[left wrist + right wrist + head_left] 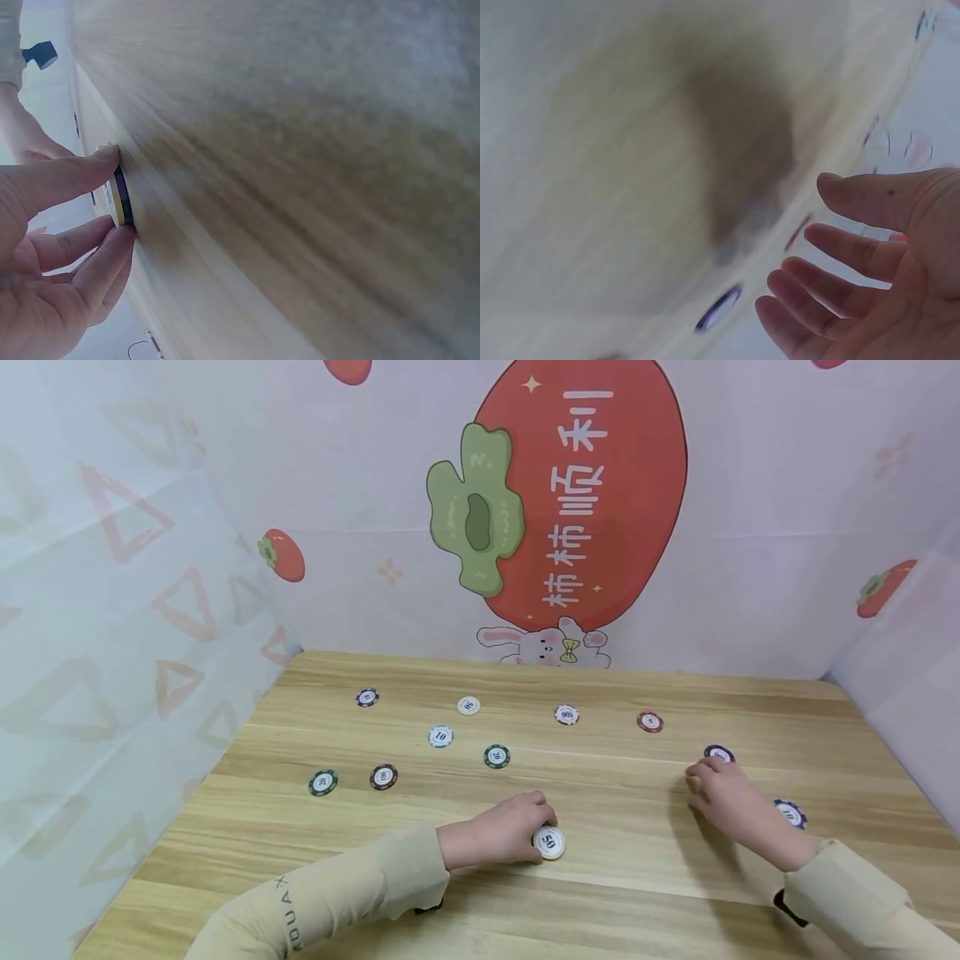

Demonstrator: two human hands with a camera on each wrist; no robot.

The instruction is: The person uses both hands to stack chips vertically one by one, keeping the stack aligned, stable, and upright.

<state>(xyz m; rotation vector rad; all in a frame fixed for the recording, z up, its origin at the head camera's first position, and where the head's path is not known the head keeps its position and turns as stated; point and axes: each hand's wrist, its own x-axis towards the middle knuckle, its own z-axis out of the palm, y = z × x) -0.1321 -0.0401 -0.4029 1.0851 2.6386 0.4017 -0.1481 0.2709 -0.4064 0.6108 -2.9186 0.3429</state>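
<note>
My left hand [501, 832] pinches a white poker chip marked 50 [550, 842] by its edge, thumb on one side and fingers on the other. In the left wrist view a yellow-edged layer [116, 206] and a dark layer [122, 191] show together between the fingertips, close over the table. My right hand [738, 806] hovers above the wood with loosely bent fingers and nothing in them, as the right wrist view shows. Just beyond its fingertips in the head view lies a purple chip [719, 752], partly covered by the hand. A blue chip marked 10 [791, 814] lies beside the right wrist.
Several chips lie flat and spread over the wooden table [600, 910], among them a red one [650, 721], a green one marked 20 [497, 756], a light blue one [440, 737] and a black one [383, 777]. A printed cloth [757, 527] hangs behind the table.
</note>
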